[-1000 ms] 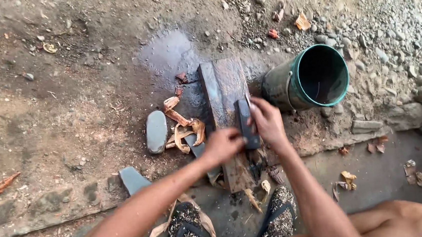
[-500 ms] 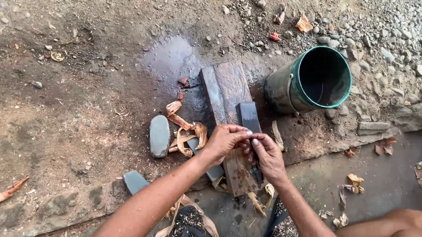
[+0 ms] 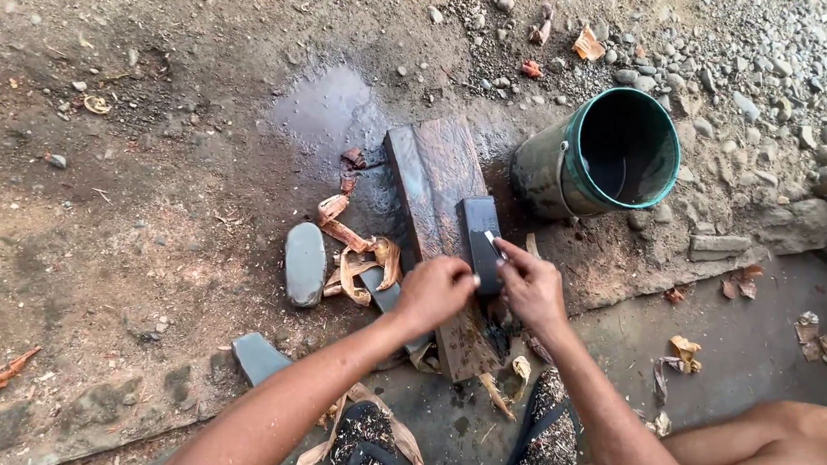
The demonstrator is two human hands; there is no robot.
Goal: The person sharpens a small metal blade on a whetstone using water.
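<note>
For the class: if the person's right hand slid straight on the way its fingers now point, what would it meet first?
The right hand points up and slightly left, so it would first meet the dark sharpening stone on the wet wooden plank, which its fingertips seem already to touch.

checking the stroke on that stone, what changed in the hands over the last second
Both hands pulled back toward the person: the right hand slid from the far end of the dark rectangular sharpening stone to its near end, and the left hand closed in beside it. The wet wooden plank, green bucket and grey oval stone stayed put.
</note>
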